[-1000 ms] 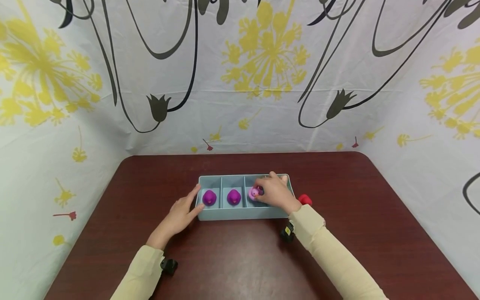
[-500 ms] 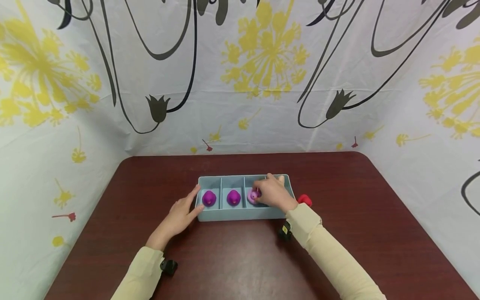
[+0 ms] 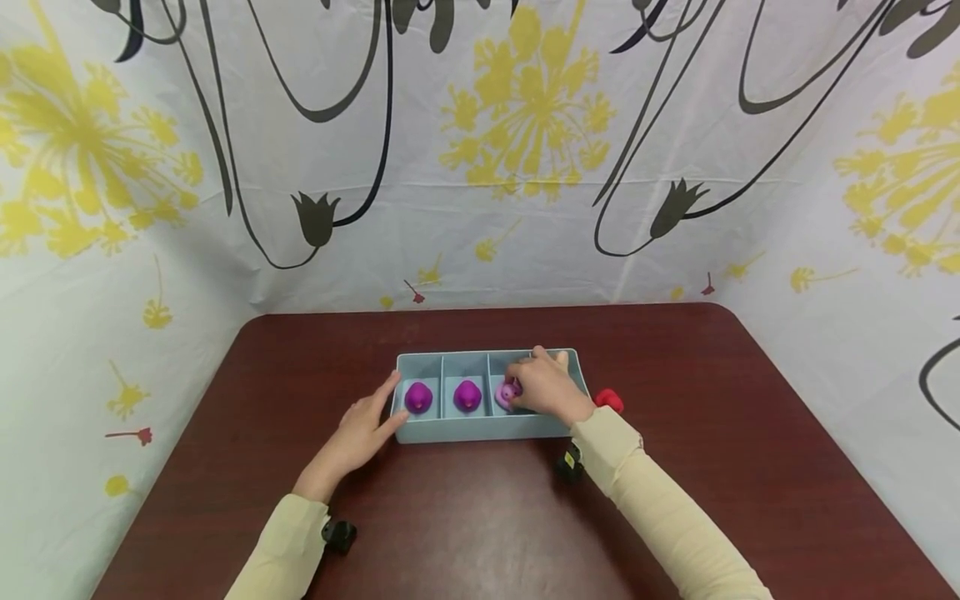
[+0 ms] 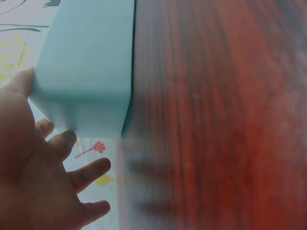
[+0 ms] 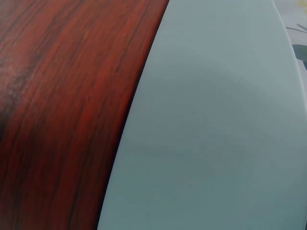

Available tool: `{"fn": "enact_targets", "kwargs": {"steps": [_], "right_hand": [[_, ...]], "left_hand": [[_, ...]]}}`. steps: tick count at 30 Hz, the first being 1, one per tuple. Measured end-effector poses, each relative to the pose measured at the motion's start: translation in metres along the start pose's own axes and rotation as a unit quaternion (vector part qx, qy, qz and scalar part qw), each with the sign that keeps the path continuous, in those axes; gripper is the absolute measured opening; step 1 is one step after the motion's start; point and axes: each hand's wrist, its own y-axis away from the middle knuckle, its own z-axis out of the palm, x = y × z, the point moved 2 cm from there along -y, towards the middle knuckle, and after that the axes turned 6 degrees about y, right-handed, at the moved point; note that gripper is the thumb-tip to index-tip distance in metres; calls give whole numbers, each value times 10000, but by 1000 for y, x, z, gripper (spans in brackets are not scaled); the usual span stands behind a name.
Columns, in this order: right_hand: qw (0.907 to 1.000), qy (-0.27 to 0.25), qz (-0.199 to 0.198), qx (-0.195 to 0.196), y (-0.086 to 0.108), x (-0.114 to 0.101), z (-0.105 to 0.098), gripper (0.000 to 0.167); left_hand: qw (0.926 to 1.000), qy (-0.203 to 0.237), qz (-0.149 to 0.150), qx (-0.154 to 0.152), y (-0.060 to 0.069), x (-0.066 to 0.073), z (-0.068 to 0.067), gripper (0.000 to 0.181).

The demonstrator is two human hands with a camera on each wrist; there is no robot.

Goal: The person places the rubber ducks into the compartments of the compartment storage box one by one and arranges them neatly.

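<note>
A pale blue divided tray (image 3: 480, 430) stands on the table. My left hand (image 3: 362, 429) rests against its left end, fingers spread and fairly straight, thumb at the front corner. In the left wrist view that hand (image 4: 33, 163) touches the tray's end wall (image 4: 86, 86). My right hand (image 3: 551, 387) reaches into the third compartment and pinches a light purple toy duck (image 3: 503, 397), partly covered by the fingers. Two darker purple toy ducks (image 3: 418, 397) sit singly in the first and second compartments. The right wrist view has only tray wall (image 5: 211, 120) and table, no fingers.
A red object (image 3: 609, 400) lies on the table just right of the tray, partly behind the right wrist. The dark red-brown wooden table (image 3: 465, 517) extends around the tray. A patterned white cloth (image 3: 450, 258) hangs behind and at the sides.
The right hand has shifted slightly left and settled in the third compartment with the light purple toy duck. The left hand stays at the tray's end.
</note>
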Motion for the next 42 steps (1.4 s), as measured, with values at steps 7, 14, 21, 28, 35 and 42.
{"fn": "enact_targets", "kwargs": {"steps": [7,14,21,28,35,42], "right_hand": [[9995,-194,106,232,1,4,-2,35],[9964,-479,-33,701,3,10,-6,35],[9930,-750,24,909,11,14,-19,35],[9907,-916,198,984,21,28,-27,36],[9882,-1058,376,1045,33,47,-37,38],[9846,-1337,617,948,48,64,-47,37]], "left_hand": [[10000,-36,-3,26,-4,1,0,71],[10000,-28,-23,24,-4,1,-2,71],[9999,-84,63,52,-4,1,0,71],[9999,-130,58,55,-3,1,2,71],[9999,-114,71,19,-3,1,1,71],[9999,-94,85,-15,-1,1,1,71]]}}
